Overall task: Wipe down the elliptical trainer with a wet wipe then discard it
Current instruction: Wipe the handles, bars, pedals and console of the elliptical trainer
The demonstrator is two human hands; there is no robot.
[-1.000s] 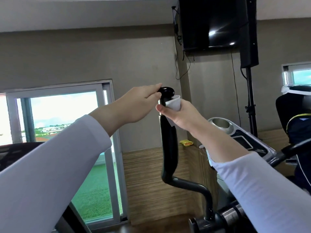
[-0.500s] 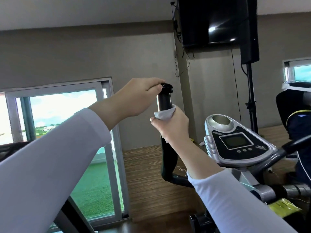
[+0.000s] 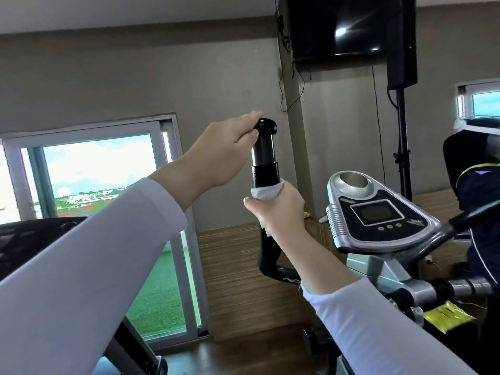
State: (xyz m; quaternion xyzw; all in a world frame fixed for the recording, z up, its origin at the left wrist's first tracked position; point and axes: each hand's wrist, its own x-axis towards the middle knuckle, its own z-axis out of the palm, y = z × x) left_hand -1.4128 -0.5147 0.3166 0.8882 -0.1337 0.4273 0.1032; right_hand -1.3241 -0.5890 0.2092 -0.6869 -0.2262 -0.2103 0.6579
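Floor [image 3: 243,355] beneath elliptical trainer [image 3: 378,239]

Gym room, elliptical trainer [image 3: 378,220], wall television [image 3: 335,25]

Both arms wear long, close-fitting sleeves of plain white stretch fabric, smooth and faintly bluish where shaded. The left sleeve [image 3: 81,266] ends in a straight, unhemmed-looking edge back from the grip, at the lower forearm, so the wrist and left hand [image 3: 216,155] are bare. The right sleeve [image 3: 365,328] stops likewise behind its own grip, with a short loose thread at its edge, and the right hand [image 3: 278,209] is bare too.
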